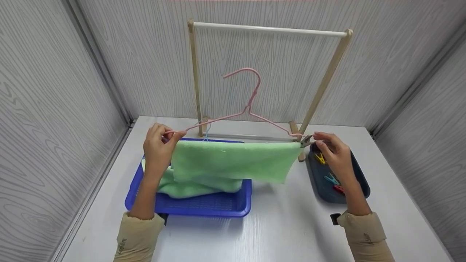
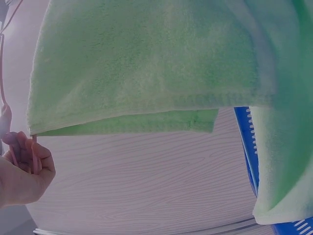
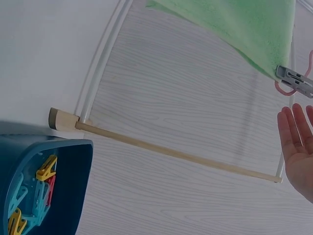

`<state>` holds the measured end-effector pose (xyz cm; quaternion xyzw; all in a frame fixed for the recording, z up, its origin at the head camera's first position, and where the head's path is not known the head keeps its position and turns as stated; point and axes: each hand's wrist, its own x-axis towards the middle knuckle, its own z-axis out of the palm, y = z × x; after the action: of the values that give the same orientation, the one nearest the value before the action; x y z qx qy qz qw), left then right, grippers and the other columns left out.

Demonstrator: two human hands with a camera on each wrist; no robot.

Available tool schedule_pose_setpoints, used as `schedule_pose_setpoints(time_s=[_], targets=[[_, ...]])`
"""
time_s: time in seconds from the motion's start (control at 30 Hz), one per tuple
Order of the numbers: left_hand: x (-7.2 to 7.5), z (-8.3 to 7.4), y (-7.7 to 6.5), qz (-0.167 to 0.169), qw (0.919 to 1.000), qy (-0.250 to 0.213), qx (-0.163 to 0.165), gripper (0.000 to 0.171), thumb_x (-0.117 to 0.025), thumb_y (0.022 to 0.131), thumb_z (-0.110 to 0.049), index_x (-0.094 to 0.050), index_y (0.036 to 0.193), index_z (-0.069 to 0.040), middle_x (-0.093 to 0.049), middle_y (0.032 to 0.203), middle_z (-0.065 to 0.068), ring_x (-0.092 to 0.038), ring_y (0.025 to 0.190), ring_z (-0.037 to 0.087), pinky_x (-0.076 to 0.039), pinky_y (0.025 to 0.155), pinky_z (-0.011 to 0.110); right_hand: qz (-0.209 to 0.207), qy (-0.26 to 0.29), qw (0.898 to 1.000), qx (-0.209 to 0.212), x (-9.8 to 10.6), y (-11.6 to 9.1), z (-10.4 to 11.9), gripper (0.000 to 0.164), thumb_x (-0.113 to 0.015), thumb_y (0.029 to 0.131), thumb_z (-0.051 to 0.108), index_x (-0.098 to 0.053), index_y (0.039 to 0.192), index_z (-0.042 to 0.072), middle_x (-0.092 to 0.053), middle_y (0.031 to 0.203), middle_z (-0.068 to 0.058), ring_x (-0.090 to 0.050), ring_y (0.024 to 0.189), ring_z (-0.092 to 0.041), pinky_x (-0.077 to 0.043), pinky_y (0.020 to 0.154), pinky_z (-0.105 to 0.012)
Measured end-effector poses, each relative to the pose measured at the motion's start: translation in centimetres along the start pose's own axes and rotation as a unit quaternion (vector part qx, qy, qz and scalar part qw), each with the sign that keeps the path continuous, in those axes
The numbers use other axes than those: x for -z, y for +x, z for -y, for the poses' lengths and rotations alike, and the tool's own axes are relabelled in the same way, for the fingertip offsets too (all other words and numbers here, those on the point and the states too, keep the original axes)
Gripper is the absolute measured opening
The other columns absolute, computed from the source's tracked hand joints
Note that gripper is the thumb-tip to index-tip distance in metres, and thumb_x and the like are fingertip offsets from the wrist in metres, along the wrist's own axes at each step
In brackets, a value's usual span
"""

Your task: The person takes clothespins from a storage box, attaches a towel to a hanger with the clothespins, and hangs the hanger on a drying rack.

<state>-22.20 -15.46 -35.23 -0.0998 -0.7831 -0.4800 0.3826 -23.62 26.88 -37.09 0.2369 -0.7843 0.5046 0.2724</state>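
A pink wire hanger [image 1: 251,96] is held up with its hook at the top. A light green towel [image 1: 233,160] hangs folded over its lower bar. My left hand [image 1: 160,145] pinches the hanger's left end between thumb and fingers, beside the towel's edge. At the towel's right upper corner, a grey clothespin [image 3: 293,80] clips the cloth to the hanger. My right hand [image 1: 335,154] is just beside this clothespin, its fingers [image 3: 292,129] straight and parted from the cloth.
A blue basket [image 1: 204,211] with more green cloth stands below the towel. On the right is a dark blue bin [image 1: 327,196] with several coloured clothespins [image 3: 46,168]. Behind stands a wooden rack with a white top rod [image 1: 269,28]. Panelled walls enclose the white table [image 1: 276,233].
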Motion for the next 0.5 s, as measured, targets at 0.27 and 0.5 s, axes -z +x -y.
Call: schedule_pose_setpoints(time_s=[0.27,0.5], targets=[[-0.1,-0.1,-0.1,0.006,1.0,-0.002,-0.001,0.03,-0.066,0.067,-0.027,-0.045,0.062,-0.006,-0.038,0.064,0.001,-0.037,0.063,0.02,-0.029,0.052,0.023,-0.01,0.013,1.0,-0.005,0.7,0.1,-0.5,0.022,-0.048,0.08,-0.005,-0.053,0.101,-0.007,-0.054,0.094,-0.018,-0.052,0.086,-0.021,-0.04,0.073,-0.018],[-0.1,-0.3,-0.1,0.007,1.0,-0.002,-0.004,0.031,-0.066,0.067,-0.025,-0.044,0.06,-0.005,-0.038,0.064,0.003,-0.037,0.063,0.023,-0.029,0.053,0.023,-0.025,0.005,0.999,-0.035,1.6,0.1,-3.0,0.022,-0.052,0.08,0.005,-0.055,0.102,0.003,-0.057,0.092,-0.01,-0.053,0.084,-0.017,-0.041,0.072,-0.019]])
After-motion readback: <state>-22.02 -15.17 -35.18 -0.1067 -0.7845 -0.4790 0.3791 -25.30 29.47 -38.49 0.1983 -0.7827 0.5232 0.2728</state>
